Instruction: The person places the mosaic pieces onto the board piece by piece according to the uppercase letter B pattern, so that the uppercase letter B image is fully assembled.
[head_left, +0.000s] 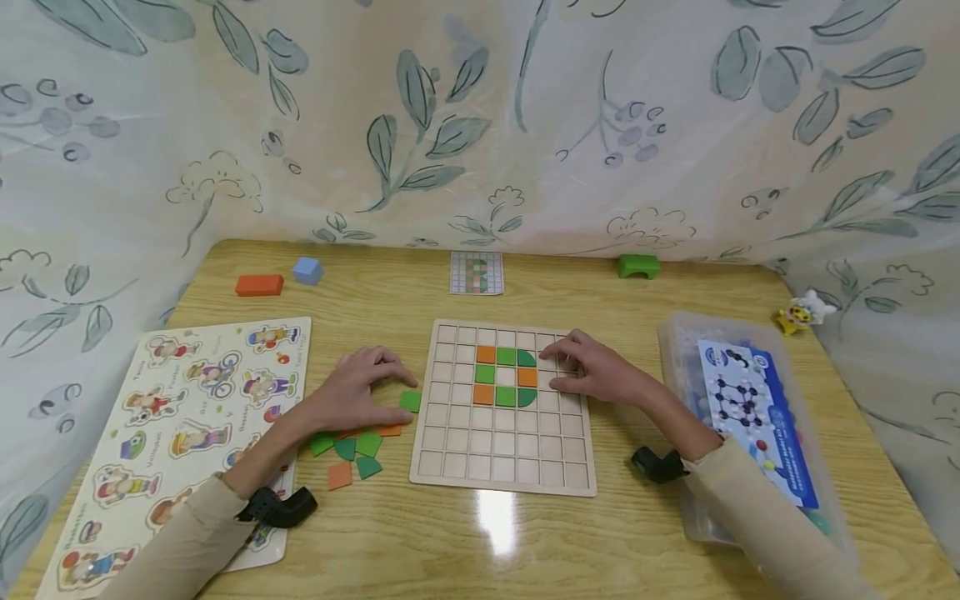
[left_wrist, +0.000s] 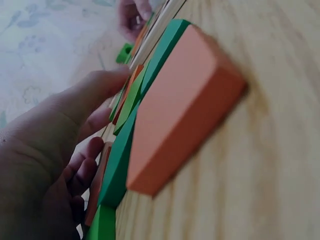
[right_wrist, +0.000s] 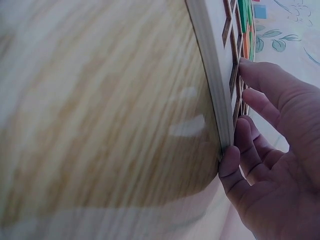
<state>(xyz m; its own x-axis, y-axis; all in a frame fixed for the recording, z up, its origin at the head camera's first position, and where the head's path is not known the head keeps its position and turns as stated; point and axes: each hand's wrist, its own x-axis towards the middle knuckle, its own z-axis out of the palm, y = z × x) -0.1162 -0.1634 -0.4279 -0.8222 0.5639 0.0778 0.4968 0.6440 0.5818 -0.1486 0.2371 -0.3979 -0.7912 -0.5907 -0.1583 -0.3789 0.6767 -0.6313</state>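
Loosely parted, left hand (head_left: 362, 390) spans green tile (head_left: 410, 402) — right hand (head_left: 596, 371) rests relaxed on board (head_left: 504, 443).

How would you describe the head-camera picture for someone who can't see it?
A person's right hand touches a gridded wooden board partly filled with orange and green tiles; the left hand is at a loose green tile beside it. A puzzle lies left, a plastic box right.

Green square tile (head_left: 410, 402), flat, beside gridded wooden board (head_left: 504, 445)

Bright glare on table (head_left: 390, 546), dim wrist views
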